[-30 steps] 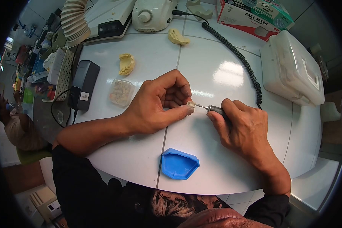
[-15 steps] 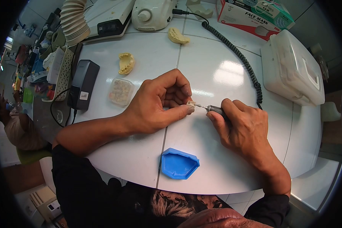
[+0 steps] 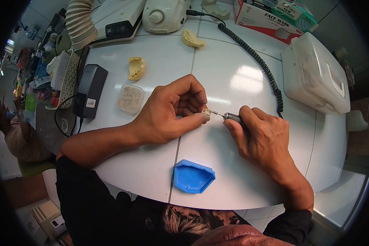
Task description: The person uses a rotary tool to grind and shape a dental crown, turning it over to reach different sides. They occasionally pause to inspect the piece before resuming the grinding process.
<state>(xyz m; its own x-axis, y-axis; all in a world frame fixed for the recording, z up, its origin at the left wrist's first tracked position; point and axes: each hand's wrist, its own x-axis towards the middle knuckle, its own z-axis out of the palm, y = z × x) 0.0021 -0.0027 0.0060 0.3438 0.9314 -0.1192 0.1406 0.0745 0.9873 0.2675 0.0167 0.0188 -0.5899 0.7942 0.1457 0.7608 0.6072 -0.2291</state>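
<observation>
Between the thumb and fingers of my left hand [image 3: 168, 110] is a small cream-coloured dental piece [image 3: 206, 111], its exact kind too small to make out. My right hand [image 3: 263, 137] grips a dark rotary handpiece [image 3: 233, 118], its thin metal bur [image 3: 216, 113] pointing left with the tip right at the piece. Below the hands on the white table lies a blue model-base mould [image 3: 194, 177], hollow side up. A clear box of small tooth-like pieces [image 3: 130, 99] stands left of my left hand. Behind it is a yellow plaster dental model [image 3: 136, 68].
Another plaster model [image 3: 192, 39] lies at the back, near the white handpiece control unit [image 3: 165, 16]. A coiled black cord [image 3: 256, 53] runs down the right. A white case [image 3: 315, 74], mask box [image 3: 274, 20], black box [image 3: 90, 91] and ribbed hose [image 3: 81, 24] surround the work area. A person [image 3: 22, 137] sits far left.
The piece and bur have shifted only very slightly between my hands. Both grips stay the same, and the things on the table have not moved.
</observation>
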